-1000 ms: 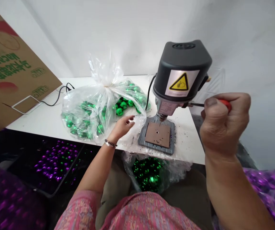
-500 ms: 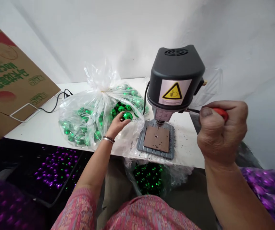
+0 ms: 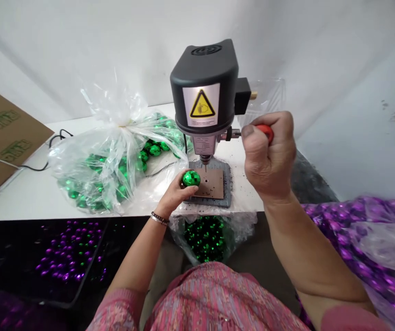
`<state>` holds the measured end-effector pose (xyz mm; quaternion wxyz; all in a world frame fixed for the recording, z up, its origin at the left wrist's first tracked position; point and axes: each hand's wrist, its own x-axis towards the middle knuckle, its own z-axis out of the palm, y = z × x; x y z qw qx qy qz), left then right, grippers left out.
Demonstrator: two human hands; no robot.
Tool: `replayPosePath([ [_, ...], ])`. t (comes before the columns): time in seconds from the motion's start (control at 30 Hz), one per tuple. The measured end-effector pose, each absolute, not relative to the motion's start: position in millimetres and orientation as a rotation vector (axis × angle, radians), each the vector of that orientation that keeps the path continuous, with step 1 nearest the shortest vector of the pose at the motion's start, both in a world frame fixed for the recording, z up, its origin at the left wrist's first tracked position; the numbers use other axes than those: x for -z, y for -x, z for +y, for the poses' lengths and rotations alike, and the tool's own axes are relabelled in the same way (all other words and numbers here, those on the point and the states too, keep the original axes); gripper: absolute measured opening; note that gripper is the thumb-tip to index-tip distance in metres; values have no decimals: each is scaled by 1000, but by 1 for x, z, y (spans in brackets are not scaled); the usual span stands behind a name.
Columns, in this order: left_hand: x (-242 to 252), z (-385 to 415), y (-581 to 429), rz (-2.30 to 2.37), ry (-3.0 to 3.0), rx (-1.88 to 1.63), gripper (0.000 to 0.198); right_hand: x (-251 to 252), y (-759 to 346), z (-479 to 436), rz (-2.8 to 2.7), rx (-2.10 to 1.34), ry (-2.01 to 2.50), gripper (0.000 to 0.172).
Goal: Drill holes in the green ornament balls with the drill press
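My left hand (image 3: 174, 195) pinches a shiny green faceted bead (image 3: 191, 178) at the left edge of the brown pad on the drill press base (image 3: 228, 193). The small black drill press (image 3: 204, 92) stands over the pad, its bit just above and right of the bead. My right hand (image 3: 269, 156) is wrapped in a fist round the press's red-tipped lever (image 3: 265, 132) on the machine's right side. A clear plastic bag of green beads (image 3: 115, 156) lies on the white table to the left of the press.
A second bag of green beads (image 3: 206, 236) hangs under the table edge (image 3: 63, 214) by my lap. A dark tray of purple beads (image 3: 66, 250) sits lower left, purple bead bags (image 3: 363, 243) at right. A cardboard box (image 3: 4, 133) and a black cable (image 3: 39, 163) lie at the left.
My left hand took a green bead from the bag's opening and carried it right to the drill pad. My right hand stayed on the lever. My view shifted right.
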<state>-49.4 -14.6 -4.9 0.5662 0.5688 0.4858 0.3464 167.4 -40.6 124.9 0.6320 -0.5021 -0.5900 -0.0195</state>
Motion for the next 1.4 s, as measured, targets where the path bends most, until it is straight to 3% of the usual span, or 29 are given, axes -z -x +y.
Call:
replayPosePath([
  [0.3, -5, -3, 34, 1196, -1487, -626, 58, -127, -167, -41, -1366, 12, 1145, 21],
  [1.1, -20, 9, -2, 1447, -1821, -546, 71, -144, -175, -39, -1428, -7, 1182, 24],
  [1.4, -14, 6, -3, 1396, -1729, -620, 70, -125, -176, -50, -1467, 97, 1182, 17],
])
